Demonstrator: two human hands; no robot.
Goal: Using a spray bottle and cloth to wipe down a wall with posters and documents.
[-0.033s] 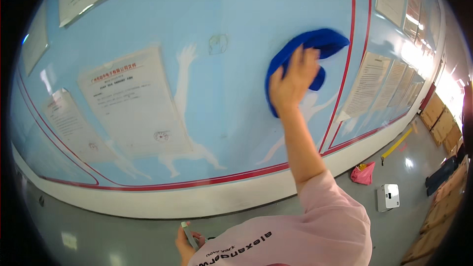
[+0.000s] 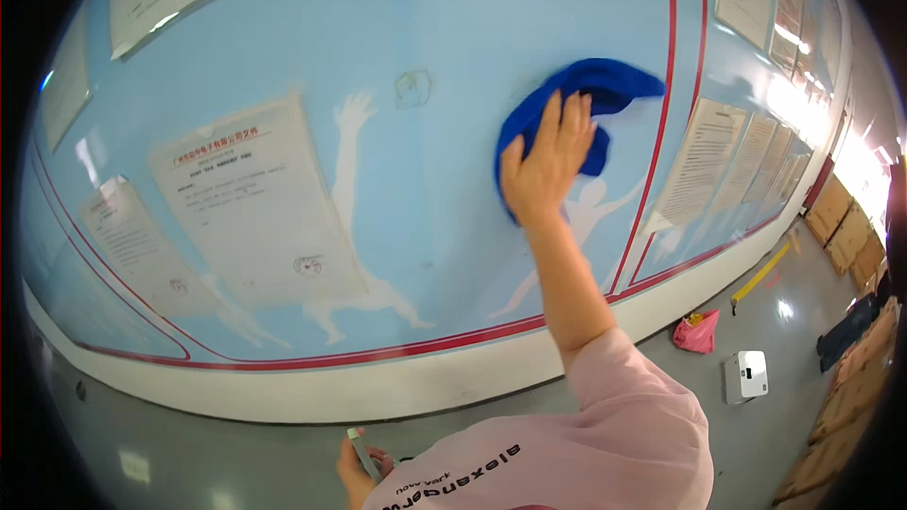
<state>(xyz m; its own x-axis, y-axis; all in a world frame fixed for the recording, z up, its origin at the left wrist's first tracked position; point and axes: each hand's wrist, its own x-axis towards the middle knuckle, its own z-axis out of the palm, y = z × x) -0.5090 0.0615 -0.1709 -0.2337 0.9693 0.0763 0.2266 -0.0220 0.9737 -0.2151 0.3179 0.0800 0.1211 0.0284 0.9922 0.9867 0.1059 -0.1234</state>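
My right hand (image 2: 551,165) presses a blue cloth (image 2: 605,82) against a light blue wall board (image 2: 453,170). Its fingers point upward over the cloth, whose loose end folds out to the right, close to a red line. Low in the picture, my left hand (image 2: 356,484) is closed round a slim grey object with a pale green tip (image 2: 363,453); its kind I cannot make out. A faint smudged patch (image 2: 413,89) shows on the board left of the cloth. Further left a white printed sheet (image 2: 265,217) is fixed to the board.
More sheets (image 2: 699,165) hang on the board's right part. On the grey floor at the right are a pink bag (image 2: 695,332), a white box-shaped device (image 2: 746,377) and a yellow strip (image 2: 761,279). Cardboard boxes (image 2: 827,209) stand along the far right.
My right hand and the blue cloth have shifted a little to the left along the board. My left hand keeps its place and its hold.
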